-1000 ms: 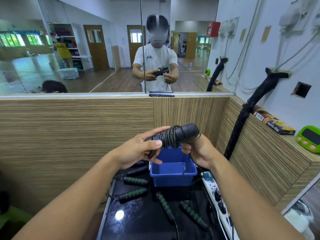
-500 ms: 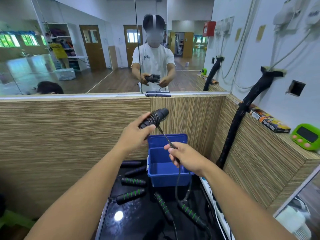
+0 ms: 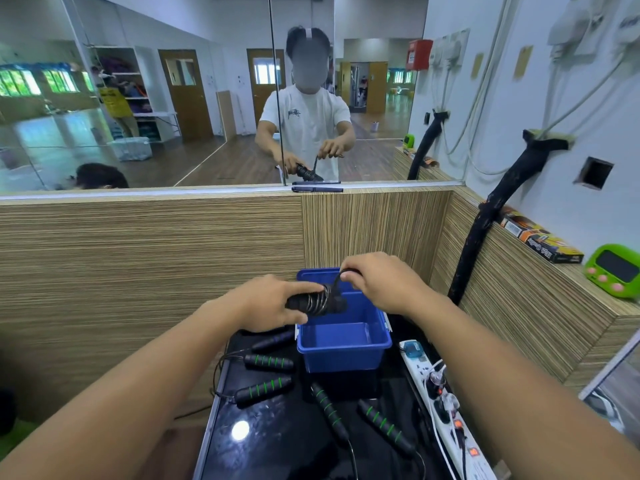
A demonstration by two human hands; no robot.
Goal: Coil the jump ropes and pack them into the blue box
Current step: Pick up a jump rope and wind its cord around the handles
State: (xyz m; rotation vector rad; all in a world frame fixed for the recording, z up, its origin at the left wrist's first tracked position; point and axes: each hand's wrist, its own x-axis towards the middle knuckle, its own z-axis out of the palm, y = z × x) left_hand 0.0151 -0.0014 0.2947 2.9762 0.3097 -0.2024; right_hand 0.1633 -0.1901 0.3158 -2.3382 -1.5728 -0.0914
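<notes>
Now, the coiled jump rope (image 3: 317,302) hangs right over the blue box (image 3: 343,358), long axis running left to right, above the box's back-left corner. The left hand (image 3: 268,304) is clamped round the bundle's left end and carries it. The right hand (image 3: 379,282) is just beside it, pinching the cord (image 3: 337,277) where it rises off the coil. Whether that tail is tucked in or free I can't quite tell, since the fingers cover it. The box looks empty, and it's straight below, so the coming move should be a short drop. Around it, green-striped handles (image 3: 268,362) lie loose on the glossy black desk (image 3: 277,445), left of and in front of the box. A white power strip (image 3: 440,393) runs along the right. A wood-grain partition (image 3: 138,254) boxes it in, with a mirror (image 3: 207,98) above.
</notes>
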